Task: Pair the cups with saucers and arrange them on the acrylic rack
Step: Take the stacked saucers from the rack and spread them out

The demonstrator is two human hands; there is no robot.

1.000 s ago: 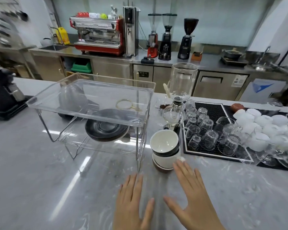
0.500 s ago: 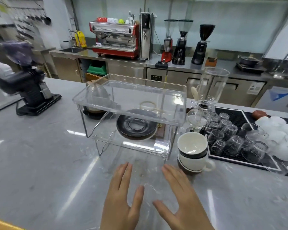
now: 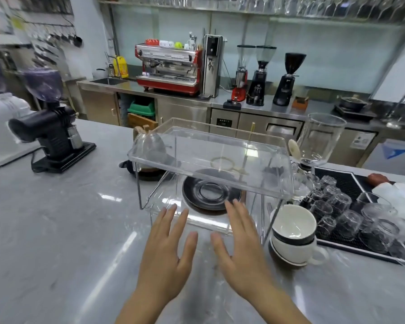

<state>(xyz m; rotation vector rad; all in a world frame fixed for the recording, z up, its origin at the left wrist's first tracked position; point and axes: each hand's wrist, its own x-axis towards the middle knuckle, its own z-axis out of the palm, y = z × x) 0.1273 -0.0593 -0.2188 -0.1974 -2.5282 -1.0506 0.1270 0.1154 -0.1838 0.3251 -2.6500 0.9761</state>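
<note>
A clear two-tier acrylic rack (image 3: 211, 164) on thin metal legs stands in the middle of the marble counter. A stack of dark saucers (image 3: 211, 195) lies on its lower tier. Just right of the rack, two white cups (image 3: 292, 237) sit nested on a saucer, the lower cup's handle pointing right. My left hand (image 3: 166, 251) and my right hand (image 3: 241, 246) hover flat with spread fingers in front of the rack. The fingertips reach the lower tier's front edge. Neither hand holds anything.
A black mat (image 3: 351, 220) with several upturned glasses and white cups lies at right. A glass siphon brewer (image 3: 313, 146) stands behind the cups. A black grinder (image 3: 54, 136) sits at far left, a kettle (image 3: 150, 146) behind the rack.
The view has swung left and closer to the rack. Both hands have moved forward from the bare counter up to the rack's lower front edge, still flat and holding nothing.
</note>
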